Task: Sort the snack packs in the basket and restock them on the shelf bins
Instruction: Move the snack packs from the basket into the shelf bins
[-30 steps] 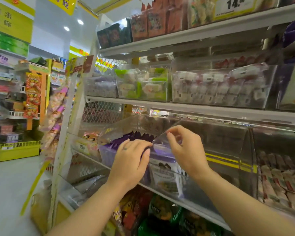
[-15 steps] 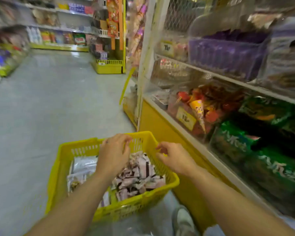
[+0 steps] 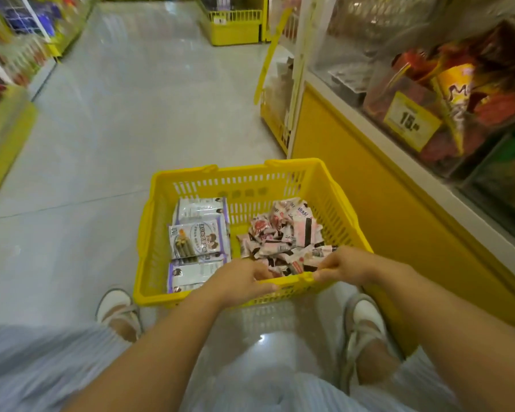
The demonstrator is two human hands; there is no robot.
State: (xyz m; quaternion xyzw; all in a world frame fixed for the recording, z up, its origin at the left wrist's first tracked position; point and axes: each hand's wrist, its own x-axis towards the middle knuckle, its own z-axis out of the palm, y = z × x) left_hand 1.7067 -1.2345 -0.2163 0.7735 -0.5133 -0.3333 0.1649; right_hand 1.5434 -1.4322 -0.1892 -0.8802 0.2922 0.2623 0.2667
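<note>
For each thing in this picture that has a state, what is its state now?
Yellow basket: on the floor, partly filled.
White-purple packs: stacked flat, left side.
Small pink packs: loose heap, right side.
Left hand: at near rim, fingers curled.
Right hand: pinching at the heap's edge.

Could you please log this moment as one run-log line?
left hand: in basket | right hand: at pink packs | purple packs: basket left

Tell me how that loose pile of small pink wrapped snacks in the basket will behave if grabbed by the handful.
The small pink wrapped snacks look light and glossy, so some will probably slip out. Heaped loosely in the yellow basket, the pile would likely shift and scatter.
</note>
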